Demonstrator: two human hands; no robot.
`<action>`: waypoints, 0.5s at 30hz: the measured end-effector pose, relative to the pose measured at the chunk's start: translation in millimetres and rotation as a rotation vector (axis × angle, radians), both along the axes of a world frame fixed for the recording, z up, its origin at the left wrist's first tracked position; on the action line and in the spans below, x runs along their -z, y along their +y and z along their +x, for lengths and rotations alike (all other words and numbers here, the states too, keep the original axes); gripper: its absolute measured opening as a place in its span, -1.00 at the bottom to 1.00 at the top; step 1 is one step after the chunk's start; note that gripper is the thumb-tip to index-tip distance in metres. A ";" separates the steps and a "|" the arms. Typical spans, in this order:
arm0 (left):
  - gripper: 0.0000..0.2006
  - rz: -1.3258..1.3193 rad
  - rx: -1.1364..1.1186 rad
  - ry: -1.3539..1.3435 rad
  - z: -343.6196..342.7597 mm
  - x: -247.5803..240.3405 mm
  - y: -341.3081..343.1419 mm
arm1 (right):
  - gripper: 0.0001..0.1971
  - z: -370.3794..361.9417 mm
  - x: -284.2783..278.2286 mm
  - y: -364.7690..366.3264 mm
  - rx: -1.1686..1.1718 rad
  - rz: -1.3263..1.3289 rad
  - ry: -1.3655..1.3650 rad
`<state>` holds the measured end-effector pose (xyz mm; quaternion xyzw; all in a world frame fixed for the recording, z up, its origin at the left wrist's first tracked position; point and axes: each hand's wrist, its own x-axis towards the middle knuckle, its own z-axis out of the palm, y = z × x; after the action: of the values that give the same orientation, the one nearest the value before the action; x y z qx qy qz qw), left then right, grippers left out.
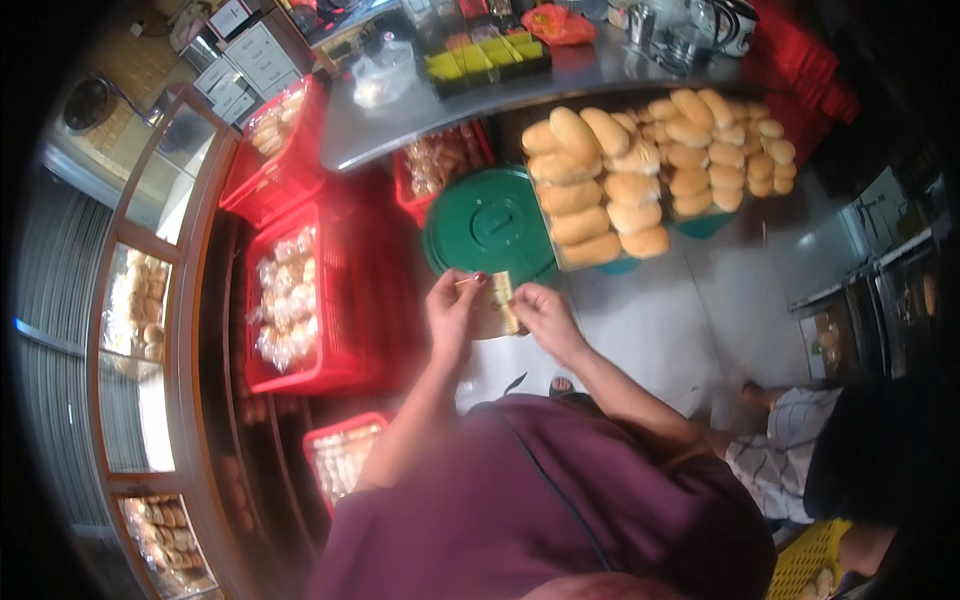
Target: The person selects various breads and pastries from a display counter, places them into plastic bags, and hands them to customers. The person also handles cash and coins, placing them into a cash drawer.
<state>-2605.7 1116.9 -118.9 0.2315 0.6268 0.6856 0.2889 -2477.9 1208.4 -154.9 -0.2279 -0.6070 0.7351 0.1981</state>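
In front of my chest, my left hand [452, 312] and my right hand [547, 316] hold a small yellowish printed piece of paper [497, 308] between them. The left thumb and fingers pinch its left edge; those of the right close on its right edge. Whether it is a single sheet or a folded bag I cannot tell. Just beyond my hands is a round green lid [470, 222]. To its right, long bread rolls [578, 196] lie in rows, with more smaller rolls [708, 150] farther right.
Red crates [318, 300] with bagged bread stand stacked on my left, beside a glass-fronted cabinet [180, 350]. A metal table [350, 130] at the far side carries a yellow divided tray [485, 60]. Another person in checked shorts [785, 445] is close on my right, near a yellow basket [810, 562].
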 end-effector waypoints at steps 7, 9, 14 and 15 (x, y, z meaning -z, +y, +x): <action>-0.90 0.096 0.184 -0.085 -106.7 25.2 65.7 | -0.90 -111.9 -16.0 88.5 0.209 0.220 -0.064; -0.90 0.073 0.159 -0.043 -142.7 27.5 93.6 | -0.91 -130.9 -14.7 105.2 0.184 0.073 -0.125; -0.92 0.127 0.083 0.107 -263.5 34.5 161.0 | -0.96 -174.5 -14.2 137.7 0.328 0.242 -0.258; -0.92 0.093 0.096 0.168 -290.3 37.0 174.8 | -0.97 -181.8 -11.2 152.3 0.401 0.429 -0.239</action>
<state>-2896.0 1291.6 -155.9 0.3310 0.6045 0.6776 0.2566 -2659.7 1360.8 -143.7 -0.3810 -0.7100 0.5047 0.3098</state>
